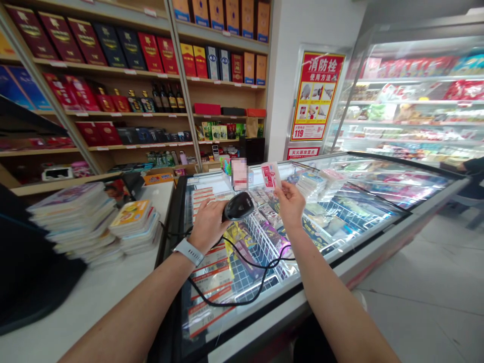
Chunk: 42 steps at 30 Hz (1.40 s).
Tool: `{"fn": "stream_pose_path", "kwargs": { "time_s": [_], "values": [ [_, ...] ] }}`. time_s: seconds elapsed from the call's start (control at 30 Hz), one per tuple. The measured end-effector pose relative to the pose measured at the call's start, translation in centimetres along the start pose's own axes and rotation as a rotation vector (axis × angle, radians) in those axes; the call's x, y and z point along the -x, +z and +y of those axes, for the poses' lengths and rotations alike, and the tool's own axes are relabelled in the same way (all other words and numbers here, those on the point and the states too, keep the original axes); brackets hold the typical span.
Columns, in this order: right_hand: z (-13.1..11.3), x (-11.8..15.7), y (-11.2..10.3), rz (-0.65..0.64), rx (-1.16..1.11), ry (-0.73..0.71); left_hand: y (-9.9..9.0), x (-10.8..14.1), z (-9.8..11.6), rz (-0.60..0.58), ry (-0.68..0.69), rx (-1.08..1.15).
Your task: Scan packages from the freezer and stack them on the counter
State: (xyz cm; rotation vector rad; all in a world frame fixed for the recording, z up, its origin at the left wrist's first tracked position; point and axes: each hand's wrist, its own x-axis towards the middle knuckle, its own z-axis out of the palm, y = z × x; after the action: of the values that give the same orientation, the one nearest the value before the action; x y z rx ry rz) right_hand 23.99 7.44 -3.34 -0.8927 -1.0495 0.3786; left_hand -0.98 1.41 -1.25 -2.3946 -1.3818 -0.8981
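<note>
Over the glass-topped freezer (264,325), in the head view, the work looks to be partway through. The person has both things up and ready: a black handheld scanner (239,205) in the left hand (207,222), and a thin pink-and-white packet (269,175) in the right hand (291,201). Other thin packets stand in a pile (312,186) on the glass just beyond the right hand, while two more stacks, a tall one (71,217) and a shorter one (136,222), sit on the white counter (102,307) to the left. Which of these are dealt with and which remain cannot be told; nor does the view show whether the raised packet has been read by the scanner.

As for the grip, the right hand pinches the packet near its lower right corner, between thumb and fingers, leaving most of its printed face uncovered. The packet is upright with a slight tilt, clear of the glass, beyond and a little above the scanner's head, near it but apart. The left hand is wrapped around the scanner's handle, mostly hidden by the hand; a black cable (234,304) loops across the glass below.
</note>
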Motion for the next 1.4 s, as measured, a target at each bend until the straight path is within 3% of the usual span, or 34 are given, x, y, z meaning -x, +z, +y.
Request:
{"fn": "stream_pose_path", "kwargs": {
  "time_s": [0.97,1.4],
  "values": [
    [4.4,-1.6,-0.9,-0.023,0.13,0.138,-0.5,-0.1,0.4,0.074,-0.02,0.024],
    [4.1,-1.4,-0.7,-0.03,0.024,0.199,-0.4,-0.1,0.3,0.076,0.016,0.029]
  ]
}}
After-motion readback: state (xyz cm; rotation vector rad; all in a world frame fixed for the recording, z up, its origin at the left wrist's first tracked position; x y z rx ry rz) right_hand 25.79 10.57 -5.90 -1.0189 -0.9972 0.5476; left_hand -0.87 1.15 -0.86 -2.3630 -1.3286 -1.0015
